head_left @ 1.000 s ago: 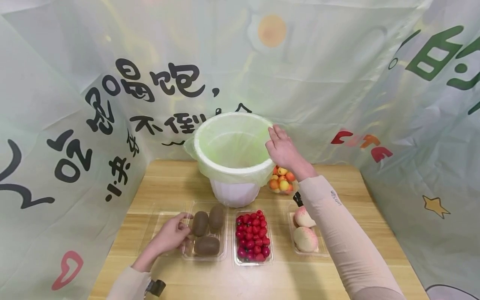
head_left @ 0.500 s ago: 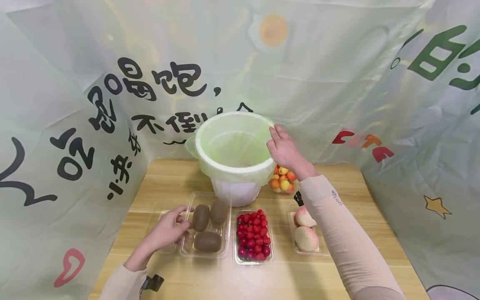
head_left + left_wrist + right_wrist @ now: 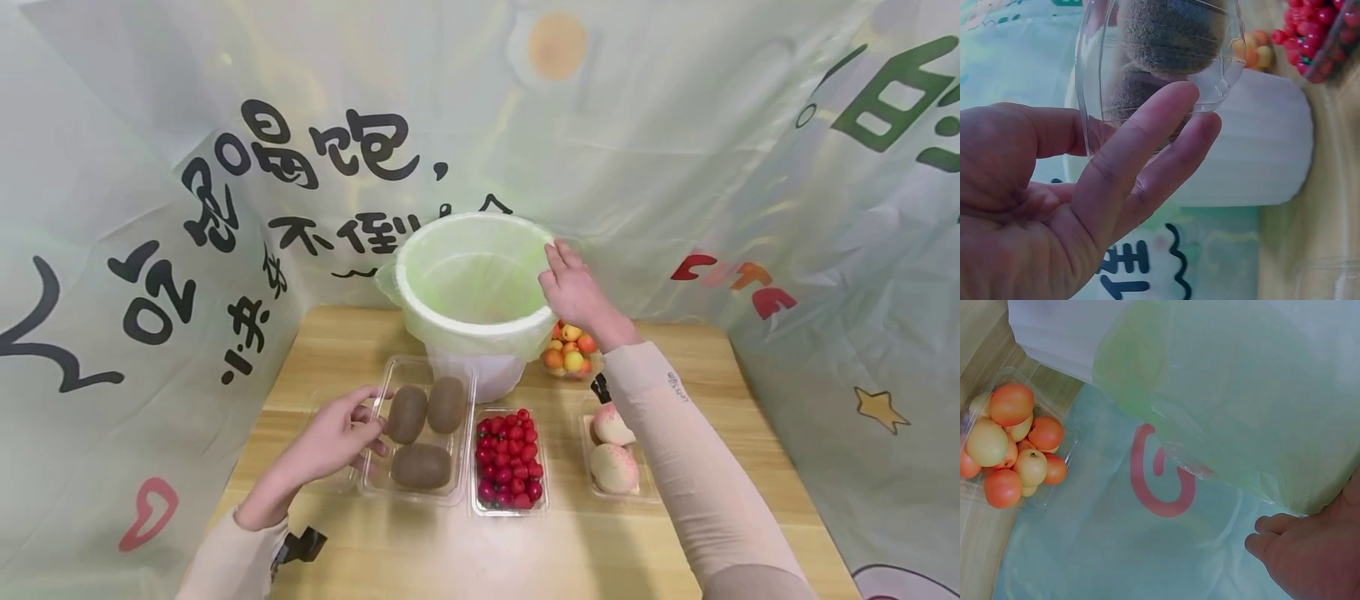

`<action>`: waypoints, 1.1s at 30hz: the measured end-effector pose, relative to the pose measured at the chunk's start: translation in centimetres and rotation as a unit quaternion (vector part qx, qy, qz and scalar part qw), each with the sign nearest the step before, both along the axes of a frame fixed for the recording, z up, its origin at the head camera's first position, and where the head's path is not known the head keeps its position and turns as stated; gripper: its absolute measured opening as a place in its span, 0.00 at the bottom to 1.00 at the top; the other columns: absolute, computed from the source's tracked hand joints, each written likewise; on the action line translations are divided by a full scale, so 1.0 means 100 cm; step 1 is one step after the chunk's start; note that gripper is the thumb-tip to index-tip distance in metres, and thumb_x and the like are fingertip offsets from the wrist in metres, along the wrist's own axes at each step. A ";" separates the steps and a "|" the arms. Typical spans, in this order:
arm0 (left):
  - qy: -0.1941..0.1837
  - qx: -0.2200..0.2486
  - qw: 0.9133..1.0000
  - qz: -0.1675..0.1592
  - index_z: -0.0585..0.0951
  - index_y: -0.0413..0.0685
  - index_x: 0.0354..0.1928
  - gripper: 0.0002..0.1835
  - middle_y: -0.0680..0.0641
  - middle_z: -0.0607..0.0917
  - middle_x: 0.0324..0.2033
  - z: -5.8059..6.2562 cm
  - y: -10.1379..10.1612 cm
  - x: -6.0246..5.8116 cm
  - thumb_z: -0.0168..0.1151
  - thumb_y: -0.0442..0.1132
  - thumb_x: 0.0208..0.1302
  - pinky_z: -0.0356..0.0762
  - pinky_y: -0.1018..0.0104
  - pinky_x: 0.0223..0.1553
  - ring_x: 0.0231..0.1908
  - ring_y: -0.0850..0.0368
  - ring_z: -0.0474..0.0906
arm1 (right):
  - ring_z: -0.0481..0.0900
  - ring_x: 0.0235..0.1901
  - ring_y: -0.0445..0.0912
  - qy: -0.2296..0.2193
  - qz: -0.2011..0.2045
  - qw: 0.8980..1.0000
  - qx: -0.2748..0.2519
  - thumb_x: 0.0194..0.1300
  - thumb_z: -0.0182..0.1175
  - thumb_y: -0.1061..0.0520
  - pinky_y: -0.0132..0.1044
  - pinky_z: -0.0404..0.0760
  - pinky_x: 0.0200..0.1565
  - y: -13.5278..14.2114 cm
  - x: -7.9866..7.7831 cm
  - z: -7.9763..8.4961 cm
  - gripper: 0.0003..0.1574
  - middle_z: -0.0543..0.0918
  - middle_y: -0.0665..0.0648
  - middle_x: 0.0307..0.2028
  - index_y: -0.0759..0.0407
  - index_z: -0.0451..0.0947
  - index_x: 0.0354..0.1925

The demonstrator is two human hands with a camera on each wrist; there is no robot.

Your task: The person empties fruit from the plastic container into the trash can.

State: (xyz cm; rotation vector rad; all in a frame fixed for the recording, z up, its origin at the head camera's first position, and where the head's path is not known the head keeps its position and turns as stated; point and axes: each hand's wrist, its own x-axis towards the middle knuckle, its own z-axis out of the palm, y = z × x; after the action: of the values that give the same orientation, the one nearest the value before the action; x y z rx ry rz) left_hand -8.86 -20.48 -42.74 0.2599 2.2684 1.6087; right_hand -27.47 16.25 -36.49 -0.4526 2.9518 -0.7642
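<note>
My left hand [image 3: 333,437] grips the left side of a clear plastic box [image 3: 459,475] with three brown kiwis [image 3: 421,466] in it. In the left wrist view, fingers [image 3: 1141,134] lie along one face of the box, with the thumb on the other side. The box is lifted and tilted, its far end overlapping the front of a white bin [image 3: 491,377] in the head view. A pale green bag [image 3: 487,279] lines the bin and folds over its rim. My right hand [image 3: 577,292] rests on the bin's right rim, fingers fairly straight.
Right of the kiwi box stands a clear box of red cherry-like fruit [image 3: 510,458]. Peaches [image 3: 613,468] sit in another box, partly behind my right forearm. Orange and yellow fruits [image 3: 572,350] fill a box beside the bin. Printed cloth [image 3: 637,167] encloses the wooden table [image 3: 487,554].
My left hand has raised the kiwi box off the table and tilted it, its far end moving toward the bin. The right hand stays at the bin rim. The head view has shifted slightly.
</note>
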 end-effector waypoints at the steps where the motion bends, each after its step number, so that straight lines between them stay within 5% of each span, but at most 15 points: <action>1: -0.002 0.004 1.000 -0.001 0.65 0.32 0.74 0.29 0.34 0.86 0.37 0.003 0.000 -0.001 0.53 0.28 0.73 0.90 0.50 0.29 0.35 0.39 0.89 | 0.36 0.85 0.61 0.001 0.000 1.000 0.001 0.81 0.27 0.43 0.57 0.39 0.84 0.000 0.000 0.001 0.44 0.37 0.63 0.86 0.62 0.40 0.85; 18: -0.004 0.023 1.000 -0.007 0.65 0.33 0.74 0.28 0.36 0.84 0.36 0.060 -0.001 -0.010 0.54 0.28 0.74 0.91 0.46 0.34 0.36 0.47 0.90 | 0.35 0.85 0.61 -0.001 0.001 1.000 0.004 0.81 0.27 0.43 0.58 0.39 0.84 0.000 -0.001 0.002 0.44 0.36 0.62 0.86 0.62 0.39 0.85; 27: 0.014 0.013 1.000 -0.020 0.64 0.35 0.76 0.29 0.33 0.87 0.40 0.094 0.000 -0.033 0.54 0.29 0.76 0.91 0.48 0.35 0.38 0.46 0.91 | 0.35 0.85 0.63 0.003 0.001 1.000 0.008 0.81 0.26 0.42 0.60 0.40 0.83 0.001 0.000 0.002 0.44 0.36 0.63 0.86 0.62 0.39 0.85; 33: 0.020 0.019 0.999 -0.024 0.63 0.33 0.76 0.29 0.31 0.87 0.42 0.109 0.004 -0.058 0.53 0.27 0.76 0.91 0.48 0.37 0.37 0.46 0.91 | 0.34 0.85 0.62 -0.002 0.002 1.000 0.008 0.81 0.26 0.42 0.60 0.39 0.83 0.001 0.001 0.002 0.44 0.36 0.63 0.86 0.62 0.39 0.85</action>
State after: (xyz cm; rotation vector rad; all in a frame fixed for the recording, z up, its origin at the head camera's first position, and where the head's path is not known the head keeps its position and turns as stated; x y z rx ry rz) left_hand -14.68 -20.10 -31.79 0.3561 2.2462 1.6372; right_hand -27.37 16.38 -36.33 -0.4555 2.9494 -0.7387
